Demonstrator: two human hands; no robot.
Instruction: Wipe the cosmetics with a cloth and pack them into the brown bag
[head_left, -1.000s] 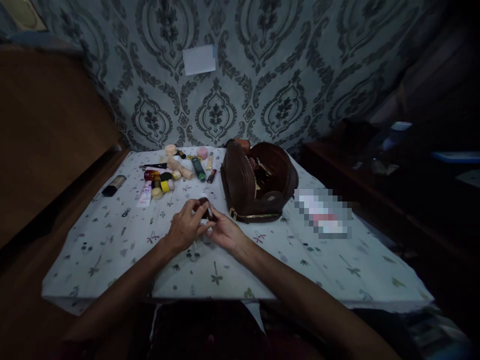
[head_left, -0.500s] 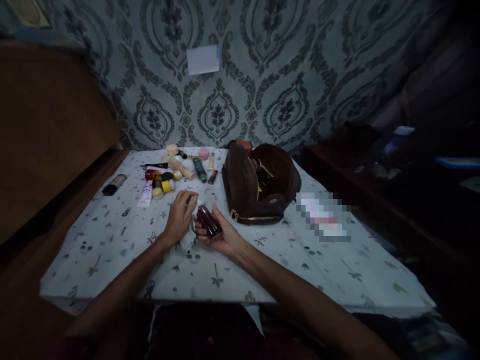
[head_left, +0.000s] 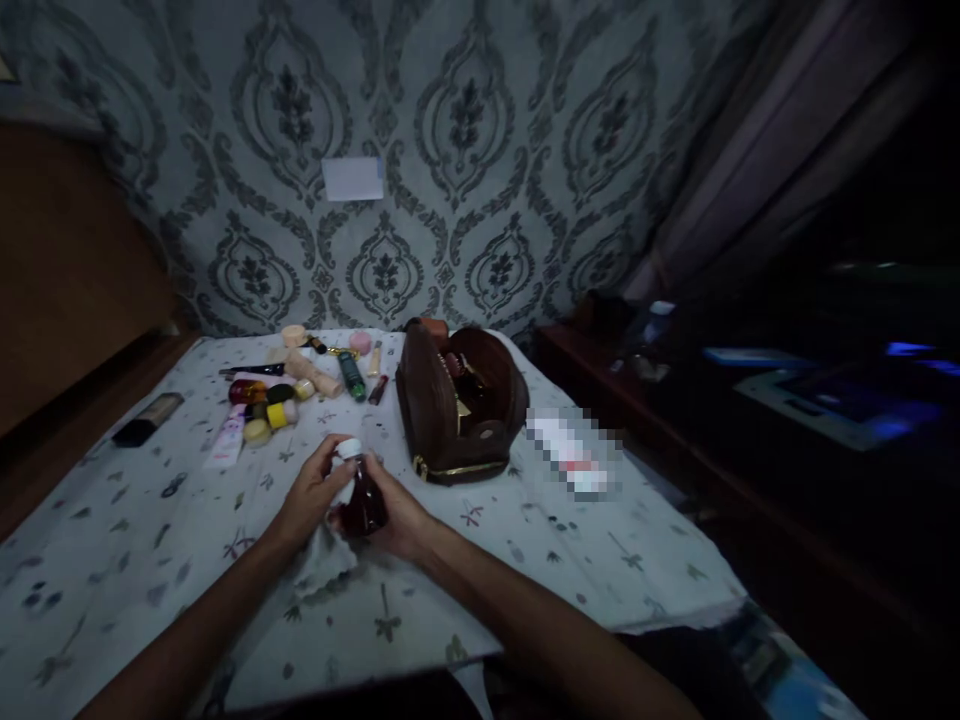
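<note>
A small dark-red bottle (head_left: 369, 508) with a white cap (head_left: 349, 449) is held up in front of me, tilted slightly. My right hand (head_left: 401, 515) is wrapped around its body. The fingers of my left hand (head_left: 315, 490) are closed at the white cap. A crumpled white cloth (head_left: 326, 562) hangs beneath the hands; which hand holds it is hidden. Just beyond my right hand stands a brown zippered bag (head_left: 431, 400), its top gaping, with dim contents inside.
Left of the bag lie several cosmetics: a green tube (head_left: 350, 376), a pink-white tube (head_left: 226, 437), an amber bottle (head_left: 247, 391) and a yellow-banded jar (head_left: 281, 414). A dark-capped bottle (head_left: 148, 419) lies further left. A blurred-out packet (head_left: 574, 455) rests right of the bag.
My view has turned right, so the table appears further left. The bottle is more upright, and my left fingers have come onto its white cap.
</note>
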